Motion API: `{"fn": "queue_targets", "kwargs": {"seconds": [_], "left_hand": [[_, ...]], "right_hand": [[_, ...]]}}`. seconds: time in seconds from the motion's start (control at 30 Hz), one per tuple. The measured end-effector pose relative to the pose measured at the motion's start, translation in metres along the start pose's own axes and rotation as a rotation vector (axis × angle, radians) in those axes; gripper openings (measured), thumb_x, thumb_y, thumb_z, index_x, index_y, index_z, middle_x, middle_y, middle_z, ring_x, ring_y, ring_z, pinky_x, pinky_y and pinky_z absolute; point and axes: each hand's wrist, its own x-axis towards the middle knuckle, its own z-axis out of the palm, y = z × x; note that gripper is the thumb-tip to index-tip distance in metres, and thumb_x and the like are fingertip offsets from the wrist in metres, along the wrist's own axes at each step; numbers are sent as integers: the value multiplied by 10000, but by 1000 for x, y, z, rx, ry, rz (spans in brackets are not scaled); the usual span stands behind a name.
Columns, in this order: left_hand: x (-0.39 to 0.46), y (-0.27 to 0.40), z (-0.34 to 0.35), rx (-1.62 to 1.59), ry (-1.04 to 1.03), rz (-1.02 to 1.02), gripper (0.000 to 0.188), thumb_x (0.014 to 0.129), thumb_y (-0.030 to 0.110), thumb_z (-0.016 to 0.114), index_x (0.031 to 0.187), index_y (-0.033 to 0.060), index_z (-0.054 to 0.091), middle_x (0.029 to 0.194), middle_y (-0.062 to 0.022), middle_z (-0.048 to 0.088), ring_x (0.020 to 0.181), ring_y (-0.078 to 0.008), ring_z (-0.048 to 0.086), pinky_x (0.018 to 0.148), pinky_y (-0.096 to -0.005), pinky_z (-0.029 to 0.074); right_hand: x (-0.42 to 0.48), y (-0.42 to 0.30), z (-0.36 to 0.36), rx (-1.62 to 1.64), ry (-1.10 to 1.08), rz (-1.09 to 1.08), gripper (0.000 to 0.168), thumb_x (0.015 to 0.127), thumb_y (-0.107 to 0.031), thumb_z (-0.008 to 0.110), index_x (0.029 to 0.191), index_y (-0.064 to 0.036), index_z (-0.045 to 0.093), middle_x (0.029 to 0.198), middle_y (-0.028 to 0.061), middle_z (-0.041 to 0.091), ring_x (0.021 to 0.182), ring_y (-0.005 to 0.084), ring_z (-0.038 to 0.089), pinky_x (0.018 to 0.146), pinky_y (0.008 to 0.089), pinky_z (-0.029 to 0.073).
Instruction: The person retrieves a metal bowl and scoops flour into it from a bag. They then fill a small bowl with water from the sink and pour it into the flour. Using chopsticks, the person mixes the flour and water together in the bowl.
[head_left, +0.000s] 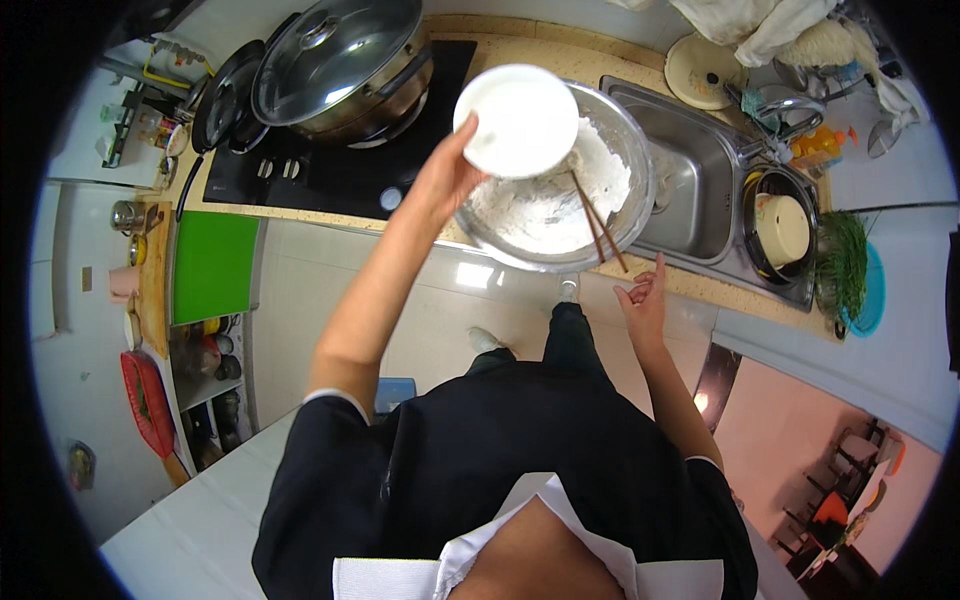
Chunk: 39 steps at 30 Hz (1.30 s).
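Note:
My left hand (448, 176) grips the rim of a white bowl (517, 120), raised over the left back part of a large metal basin (641, 157). White flour (551, 225) lies in the basin, partly hidden by the bowl. Two brown chopsticks (595, 217) lean in the flour, their lower ends crossing the basin's near rim. My right hand (643, 300) is off the basin, just in front of the counter edge, near the chopstick ends, with its fingers apart and nothing held.
A lidded steel pot (345, 75) stands on the black cooktop (322, 180) at left, beside a black pan (225, 97). A steel sink (694, 180) adjoins the basin at right, with a faucet (791, 112), a black pot (776, 225) and green stalks (844, 262) in a blue bowl (874, 292).

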Motion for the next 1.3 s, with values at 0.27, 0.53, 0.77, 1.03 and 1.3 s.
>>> {"fn": "queue_targets", "kwargs": {"seconds": [0.27, 0.53, 0.77, 1.03, 1.3], "left_hand": [[220, -4, 11, 106, 180, -3, 614, 865, 325, 608, 1243, -78, 342, 1141, -193, 417, 1072, -314, 502, 759, -407, 589], [327, -51, -3, 111, 504, -223, 555, 844, 263, 651, 1248, 10, 366, 1116, -165, 458, 1054, -325, 493, 848, -475, 524], [319, -44, -5, 0, 393, -185, 558, 835, 248, 659, 1254, -3, 388, 1154, -193, 501, 1103, -331, 497, 879, -436, 517], [177, -14, 5, 76, 226, 7, 621, 877, 314, 586, 1295, -71, 337, 1217, -250, 470, 1127, -319, 518, 887, -383, 516], [-9, -39, -40, -229, 456, -64, 620, 881, 320, 563, 1349, -6, 319, 1309, -189, 447, 1205, -303, 459, 981, -447, 413]], "right_hand": [[74, -28, -49, -490, -164, -533, 608, 734, 49, 492, 1329, -56, 421, 1323, 186, 397, 1180, 334, 428, 1003, 436, 312], [133, -47, -33, -593, -798, -945, 639, 712, -143, 666, 1305, -220, 441, 1374, 136, 364, 1246, 255, 401, 1034, 458, 279], [147, -46, -3, -489, -1020, -1069, 555, 689, -324, 703, 1177, -120, 536, 1305, 126, 423, 1133, 255, 458, 958, 392, 353], [160, -55, 1, -483, -926, -1047, 354, 712, -355, 674, 862, -39, 617, 1117, 110, 507, 1082, 268, 466, 928, 379, 400], [179, -77, -3, -468, -893, -1219, 328, 715, -336, 671, 859, -52, 588, 1045, 74, 535, 941, 253, 516, 792, 364, 449]]}}
